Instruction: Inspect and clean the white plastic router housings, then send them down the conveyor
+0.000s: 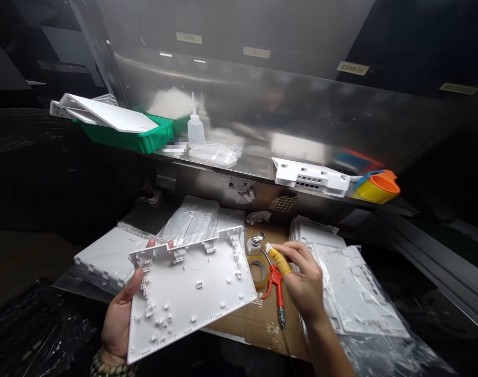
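My left hand (119,322) grips the left edge of a white plastic cover (192,293), thumb on its inner face. That face, with small clips and posts, is tilted toward me. My right hand (302,272) is pinched beside the cover's right edge, a yellow finger cot on one digit. Between its fingertips is a small white wad (268,247), perhaps cloth. Just left of that hand lie a red air blow gun (276,283), a roll of tape (258,271) and a small pump bottle (254,244) with its metal lid raised.
Stacked white panels stand at left (105,256) and right (357,293), partly in plastic film. Cardboard (262,335) covers the bench. On the metal shelf above are a green bin (132,139), a dropper bottle (196,131), a white slotted part (310,178) and a tape dispenser (376,187).
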Demonstrator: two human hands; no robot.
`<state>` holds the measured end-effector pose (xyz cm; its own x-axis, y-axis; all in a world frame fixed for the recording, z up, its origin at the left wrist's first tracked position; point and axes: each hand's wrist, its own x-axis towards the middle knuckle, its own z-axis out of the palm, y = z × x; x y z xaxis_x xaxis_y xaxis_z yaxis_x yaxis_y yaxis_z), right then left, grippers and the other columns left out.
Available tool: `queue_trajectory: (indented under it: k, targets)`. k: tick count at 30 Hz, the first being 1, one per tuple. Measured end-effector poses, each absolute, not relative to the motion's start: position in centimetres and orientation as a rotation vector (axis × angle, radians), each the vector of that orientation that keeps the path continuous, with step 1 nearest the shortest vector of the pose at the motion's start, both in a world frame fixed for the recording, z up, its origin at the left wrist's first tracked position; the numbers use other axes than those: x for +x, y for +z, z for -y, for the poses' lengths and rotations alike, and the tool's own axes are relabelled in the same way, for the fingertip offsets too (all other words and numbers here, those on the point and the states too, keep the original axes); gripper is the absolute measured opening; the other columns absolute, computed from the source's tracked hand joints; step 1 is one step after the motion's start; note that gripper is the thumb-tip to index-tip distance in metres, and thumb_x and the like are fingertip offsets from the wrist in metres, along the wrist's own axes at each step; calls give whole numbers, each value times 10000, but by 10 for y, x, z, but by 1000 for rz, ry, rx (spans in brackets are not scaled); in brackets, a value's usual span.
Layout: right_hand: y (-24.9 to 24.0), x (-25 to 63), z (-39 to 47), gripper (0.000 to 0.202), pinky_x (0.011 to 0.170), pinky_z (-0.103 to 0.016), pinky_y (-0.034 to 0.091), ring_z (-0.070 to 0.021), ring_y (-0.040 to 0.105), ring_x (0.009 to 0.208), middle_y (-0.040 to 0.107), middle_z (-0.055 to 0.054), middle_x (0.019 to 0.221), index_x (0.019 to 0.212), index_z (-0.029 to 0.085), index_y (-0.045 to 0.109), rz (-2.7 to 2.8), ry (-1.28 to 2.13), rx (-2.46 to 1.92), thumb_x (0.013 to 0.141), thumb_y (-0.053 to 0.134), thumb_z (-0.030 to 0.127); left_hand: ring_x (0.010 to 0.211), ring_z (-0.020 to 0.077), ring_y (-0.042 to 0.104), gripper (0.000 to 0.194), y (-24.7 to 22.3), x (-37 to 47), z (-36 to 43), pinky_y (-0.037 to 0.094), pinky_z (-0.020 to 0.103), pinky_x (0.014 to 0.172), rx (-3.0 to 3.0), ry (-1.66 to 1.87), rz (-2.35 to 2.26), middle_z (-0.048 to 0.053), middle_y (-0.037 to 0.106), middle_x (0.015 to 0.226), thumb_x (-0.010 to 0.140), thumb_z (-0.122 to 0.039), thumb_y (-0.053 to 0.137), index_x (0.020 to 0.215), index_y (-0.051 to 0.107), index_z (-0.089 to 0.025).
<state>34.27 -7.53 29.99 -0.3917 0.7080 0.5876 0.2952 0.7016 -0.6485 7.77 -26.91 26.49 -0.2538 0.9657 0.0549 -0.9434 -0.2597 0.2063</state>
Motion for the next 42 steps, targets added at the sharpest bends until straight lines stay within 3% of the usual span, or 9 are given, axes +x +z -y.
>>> queue_trajectory:
  k: [4, 8, 14, 19, 22, 25, 28, 37, 42]
  targets:
    - [318, 315, 77, 194, 760, -268, 532, -153, 640, 886, 641, -45, 1000, 1093, 230, 756, 1951, 570, -687, 950, 643, 163, 1454, 280, 433, 486, 263, 85, 272, 234, 546, 1242, 210, 1732, -69, -110, 435, 1599, 1052, -467, 224, 1523, 246, -586]
    - [306, 303, 70, 186, 681, -256, 505, -130, 616, 751, 656, -37, 946, 1037, 210, 768, 2019, 530, -754, 947, 613, 161, 1490, 276, 362, 489, 258, 89, 273, 201, 519, 1253, 217, 1661, 25, -126, 346, 1637, 1043, -520, 195, 1526, 220, -590]
    - [269, 309, 54, 209, 767, -278, 528, -163, 650, 869, 671, -45, 1015, 1046, 240, 766, 2013, 681, -808, 930, 596, 207, 1507, 299, 321, 542, 247, 88, 269, 63, 589, 1260, 275, 1743, -62, -6, 362, 1653, 1060, -317, 152, 1570, 274, -451]
    - [236, 308, 45, 181, 650, -284, 511, -167, 627, 731, 680, -42, 891, 931, 206, 777, 2024, 713, -990, 876, 604, 214, 1355, 381, 546, 616, 256, 102, 262, 316, 623, 1202, 120, 1681, -539, 162, 587, 1483, 1003, -255, 481, 1593, 307, -276]
    - [243, 302, 66, 233, 704, -279, 533, -183, 655, 856, 681, -59, 978, 1002, 212, 760, 1994, 793, -886, 877, 573, 149, 1338, 368, 572, 635, 261, 119, 254, 365, 591, 1184, 119, 1627, -858, 126, 630, 1444, 950, -269, 631, 1542, 405, -314]
    - [266, 290, 102, 253, 742, -273, 536, -180, 649, 911, 661, -58, 1004, 1048, 233, 743, 1953, 858, -720, 900, 578, 111, 1478, 338, 402, 501, 261, 137, 245, 217, 503, 1266, 266, 1652, -1118, 51, 505, 1571, 915, -326, 696, 1401, 574, -312]
    - [278, 276, 126, 286, 751, -271, 534, -168, 642, 889, 648, -48, 991, 1091, 251, 731, 1969, 882, -589, 916, 575, 87, 1532, 324, 287, 427, 259, 149, 238, 120, 446, 1283, 439, 1667, -1237, 28, 444, 1611, 909, -361, 701, 1324, 635, -293]
    - [253, 278, 122, 243, 709, -260, 538, -167, 642, 857, 638, -56, 970, 1056, 230, 735, 1929, 910, -687, 924, 574, 106, 1495, 308, 350, 378, 246, 157, 235, 161, 415, 1263, 551, 1619, -1346, 42, 522, 1540, 919, -379, 674, 1287, 665, -294]
    - [233, 278, 113, 211, 732, -265, 524, -159, 646, 811, 662, -62, 986, 1078, 232, 740, 2153, 778, -711, 963, 563, 230, 1454, 308, 423, 377, 244, 154, 236, 234, 403, 1244, 472, 1639, -1363, 44, 553, 1517, 899, -356, 708, 1268, 678, -289]
